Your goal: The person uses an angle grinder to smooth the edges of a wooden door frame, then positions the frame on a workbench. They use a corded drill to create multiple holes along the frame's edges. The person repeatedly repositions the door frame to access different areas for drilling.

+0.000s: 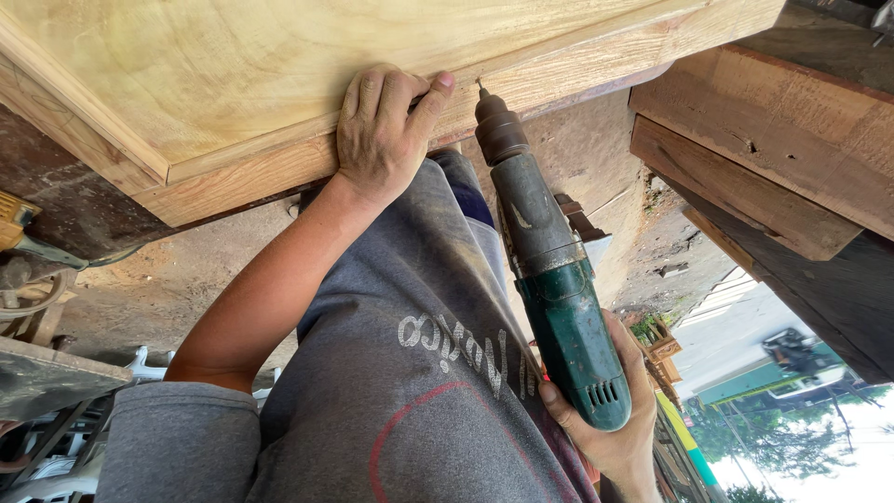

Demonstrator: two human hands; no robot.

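The right hand [610, 424] is wrapped tight around the rear of a green drill [549, 279], its grip clamped on the body, and the bit [481, 88] touches the edge of a pale wood panel [279, 84] with raised moulding. The left hand [382, 135] presses flat against that same edge just beside the bit, fingers curled over the moulding and thumb stretched toward the chuck, holding nothing. Dark rough beams [773, 158] lie to the right, and a grey shirt [410, 391] fills the foreground.
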